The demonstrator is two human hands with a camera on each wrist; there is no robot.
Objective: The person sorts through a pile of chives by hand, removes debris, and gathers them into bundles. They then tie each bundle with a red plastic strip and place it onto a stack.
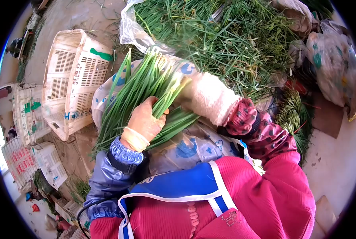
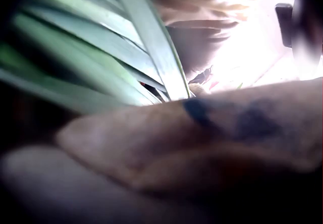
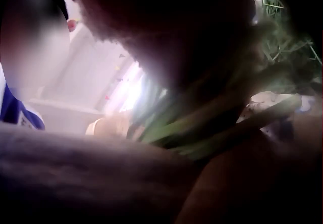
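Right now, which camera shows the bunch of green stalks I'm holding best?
The head view: the whole bunch of green stalks shows, left hand gripping its middle, right hand at the pale ends. The left wrist view catches only a few close blades; the right wrist view, a green blur.

Under the blurred, shadowed right hand (image 3: 166, 27), green stalks (image 3: 202, 125) are seen close up; loose greens (image 3: 290, 17) are glimpsed top right.

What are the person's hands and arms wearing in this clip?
The left hand wears a tan rubber glove with a pale cuff and a shiny blue oversleeve. The right hand wears a fuzzy white knit glove and a red patterned oversleeve over a pink sweater.
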